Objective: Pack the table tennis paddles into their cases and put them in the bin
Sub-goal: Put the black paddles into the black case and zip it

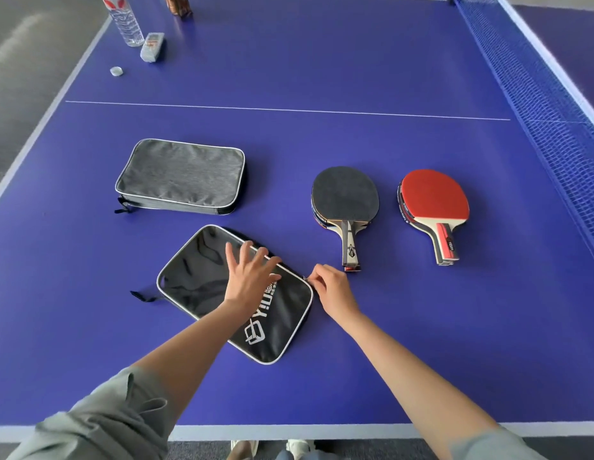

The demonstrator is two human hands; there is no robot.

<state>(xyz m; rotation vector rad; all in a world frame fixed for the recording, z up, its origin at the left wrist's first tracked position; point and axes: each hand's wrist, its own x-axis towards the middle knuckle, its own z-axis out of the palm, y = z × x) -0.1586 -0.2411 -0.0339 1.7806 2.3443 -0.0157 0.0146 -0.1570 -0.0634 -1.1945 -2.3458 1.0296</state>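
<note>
You're standing at a blue ping-pong table [355, 78], white lines along its edges and one thin white line running across it. The net [534, 94] stretches along its right side. Directly on the top lie a grey case [181, 175], flat and left of centre, and nearer you a black case [202, 277] set at an angle, with a white logo on it. Right of the cases sit two stacks of paddles, handles pointing toward you: a black-faced stack [345, 197] and, farther right and well apart from it, a red-faced stack [434, 202]. At the far left corner stand a clear bottle [126, 23], a small packet [152, 47] just beside it, and a bottle cap [116, 71] nearby.
</note>
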